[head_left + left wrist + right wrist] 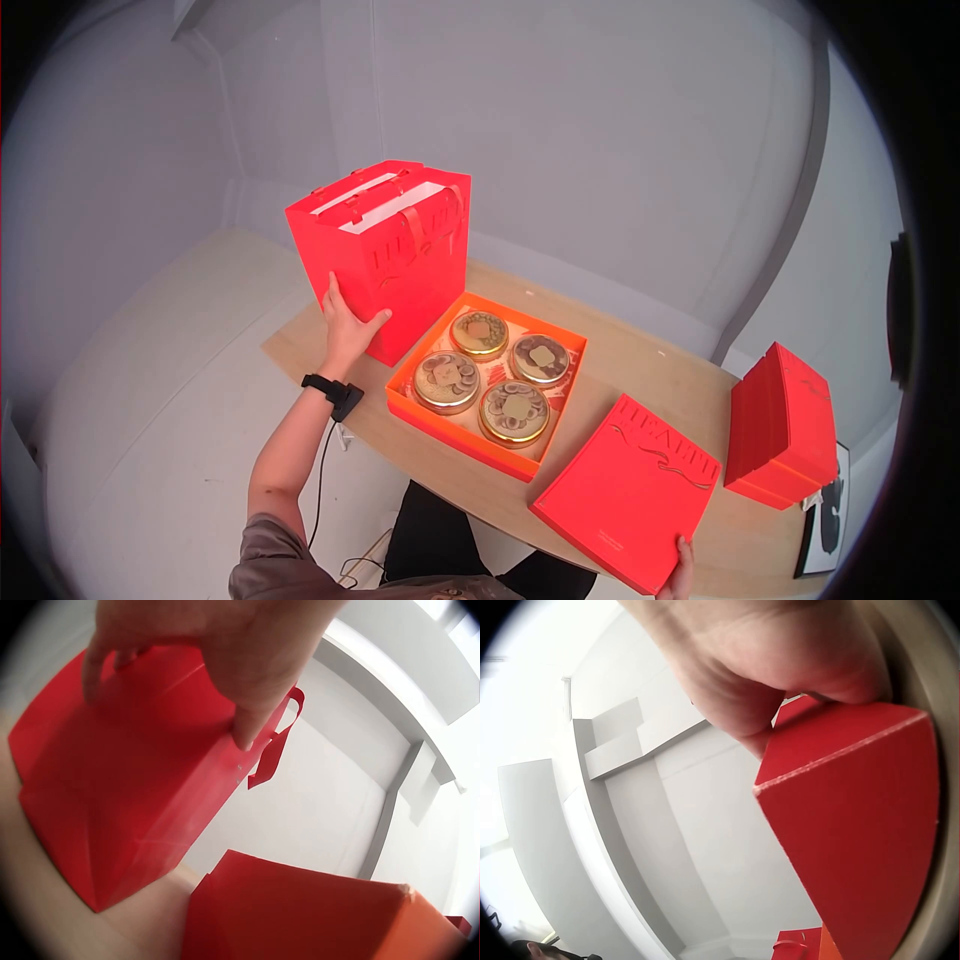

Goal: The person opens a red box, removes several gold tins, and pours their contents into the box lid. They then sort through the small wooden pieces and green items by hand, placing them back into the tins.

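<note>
My left hand (350,332) rests on the side of the upright red gift bags (425,285), fingers and thumb spread across the near corner; the left wrist view shows the same hand (217,652) against the red paper (127,765). My right hand (680,575) grips the near right corner of a red box lid (630,490), thumb on top. In the right wrist view, the hand (772,660) holds the lid (855,817) by one side. Between the hands, an open orange-red box (460,447) holds several round gold-rimmed tins (515,412).
A stack of red boxes (782,430) stands at the right end of the wooden table (640,360). Behind it, a framed picture (830,515) leans low at the right. A black cable (322,480) hangs from the left wrist camera.
</note>
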The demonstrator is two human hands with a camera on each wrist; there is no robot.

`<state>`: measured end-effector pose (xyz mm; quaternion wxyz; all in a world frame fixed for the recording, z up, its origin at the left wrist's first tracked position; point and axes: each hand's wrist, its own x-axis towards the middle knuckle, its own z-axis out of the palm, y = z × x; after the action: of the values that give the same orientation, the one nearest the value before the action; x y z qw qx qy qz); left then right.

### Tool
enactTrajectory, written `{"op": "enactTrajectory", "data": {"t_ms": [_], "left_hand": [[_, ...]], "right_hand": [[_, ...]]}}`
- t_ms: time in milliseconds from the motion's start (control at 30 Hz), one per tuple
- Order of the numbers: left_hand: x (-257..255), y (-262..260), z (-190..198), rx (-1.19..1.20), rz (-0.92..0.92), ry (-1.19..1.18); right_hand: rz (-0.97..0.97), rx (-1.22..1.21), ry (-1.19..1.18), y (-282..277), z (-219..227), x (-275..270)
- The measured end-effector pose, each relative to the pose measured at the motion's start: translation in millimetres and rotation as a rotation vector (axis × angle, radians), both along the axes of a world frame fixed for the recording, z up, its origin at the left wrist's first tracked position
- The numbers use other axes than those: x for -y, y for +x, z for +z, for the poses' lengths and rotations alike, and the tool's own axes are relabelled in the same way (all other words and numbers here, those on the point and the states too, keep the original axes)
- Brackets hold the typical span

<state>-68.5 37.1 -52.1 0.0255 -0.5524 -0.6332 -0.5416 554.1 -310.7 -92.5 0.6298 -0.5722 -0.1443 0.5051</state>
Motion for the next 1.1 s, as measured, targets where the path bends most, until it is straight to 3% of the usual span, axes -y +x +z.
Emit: {"op": "enactTrajectory", "data": {"t_ms": [800,900,967,1100], "left_hand": [[-18.8,-16.0,-24.3,0.132,-0.139,-0.01],[-20.7,-17.5,-24.9,0.13,-0.137,-0.015],[-21.8,-17.8,-24.6,0.133,-0.14,-0.018],[-27.0,-19.5,-25.9,0.11,-0.129,-0.015]], "right_hand": [[0.009,-0.005,0.01,-0.8,0.4,-0.6],[0.089,0.101,0.14,5.1,-9.6,2.5],[0.042,-0.026,0.003,3.7,-3.1,-4.6],[0.026,-0.004,-0.013,3.2,-5.5,-4.8]]}}
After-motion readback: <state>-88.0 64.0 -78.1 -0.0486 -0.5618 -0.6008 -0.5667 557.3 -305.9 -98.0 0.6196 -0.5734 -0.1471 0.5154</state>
